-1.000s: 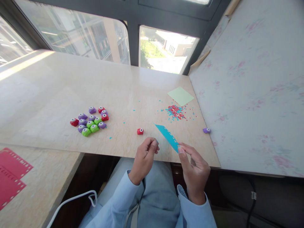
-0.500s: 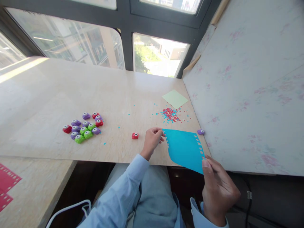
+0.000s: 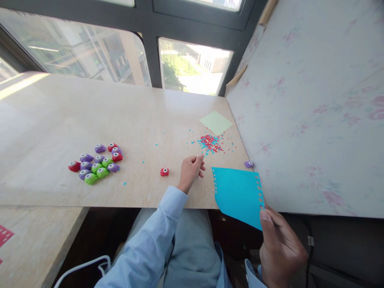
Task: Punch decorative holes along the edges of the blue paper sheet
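My right hand (image 3: 279, 248) pinches the near corner of a blue paper sheet (image 3: 237, 194) with punched holes along two edges. The sheet hangs over the table's front edge at the right. My left hand (image 3: 190, 171) hovers over the beige table (image 3: 150, 120) with its fingertips pinched together; I see nothing between them. It is just short of a pile of red and blue paper bits (image 3: 210, 143). A small red punch (image 3: 164, 172) sits to its left, and a purple punch (image 3: 249, 164) lies beyond the sheet, by the wall.
A cluster of purple, green and red punches (image 3: 96, 162) lies at the left of the table. A pale green paper square (image 3: 216, 122) lies behind the paper bits. A wall panel (image 3: 315, 120) rises on the right. Red paper (image 3: 4, 234) and a white cable (image 3: 84, 264) are at bottom left.
My right hand turned the blue sheet flat and drew it right and toward me. My left hand reached forward over the table toward the paper bits.
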### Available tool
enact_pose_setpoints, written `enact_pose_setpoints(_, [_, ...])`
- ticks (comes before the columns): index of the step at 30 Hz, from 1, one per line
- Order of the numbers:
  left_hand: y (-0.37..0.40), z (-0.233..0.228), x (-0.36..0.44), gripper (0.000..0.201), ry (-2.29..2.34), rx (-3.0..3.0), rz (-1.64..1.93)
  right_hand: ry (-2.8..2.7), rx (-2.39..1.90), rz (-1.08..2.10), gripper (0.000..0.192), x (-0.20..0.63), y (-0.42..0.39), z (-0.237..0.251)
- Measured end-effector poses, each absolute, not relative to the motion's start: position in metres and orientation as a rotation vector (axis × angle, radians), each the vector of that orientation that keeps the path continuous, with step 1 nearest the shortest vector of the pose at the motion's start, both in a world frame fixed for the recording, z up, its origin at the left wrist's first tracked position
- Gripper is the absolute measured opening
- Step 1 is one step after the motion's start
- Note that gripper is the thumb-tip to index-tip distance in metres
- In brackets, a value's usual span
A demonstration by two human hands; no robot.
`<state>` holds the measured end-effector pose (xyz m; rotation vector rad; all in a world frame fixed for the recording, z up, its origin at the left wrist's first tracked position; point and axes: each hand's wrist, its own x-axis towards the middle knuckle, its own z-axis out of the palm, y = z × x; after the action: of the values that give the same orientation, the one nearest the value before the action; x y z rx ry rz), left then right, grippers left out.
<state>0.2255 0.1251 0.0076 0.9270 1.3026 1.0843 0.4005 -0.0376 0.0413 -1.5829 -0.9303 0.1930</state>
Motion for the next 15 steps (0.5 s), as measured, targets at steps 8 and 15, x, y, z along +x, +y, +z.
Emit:
enact_pose_setpoints(8, [0.044, 0.035, 0.194, 0.046, 1.128, 0.637, 1.033, -1.029, -1.482, 0.097, 0.012, 0.383, -0.04, 0.045])
enact_pose_setpoints(15, [-0.01, 0.046, 0.205, 0.058, 0.827, 0.642, 1.053, -1.788, -1.1, 0.2, 0.032, 0.346, -0.023, 0.048])
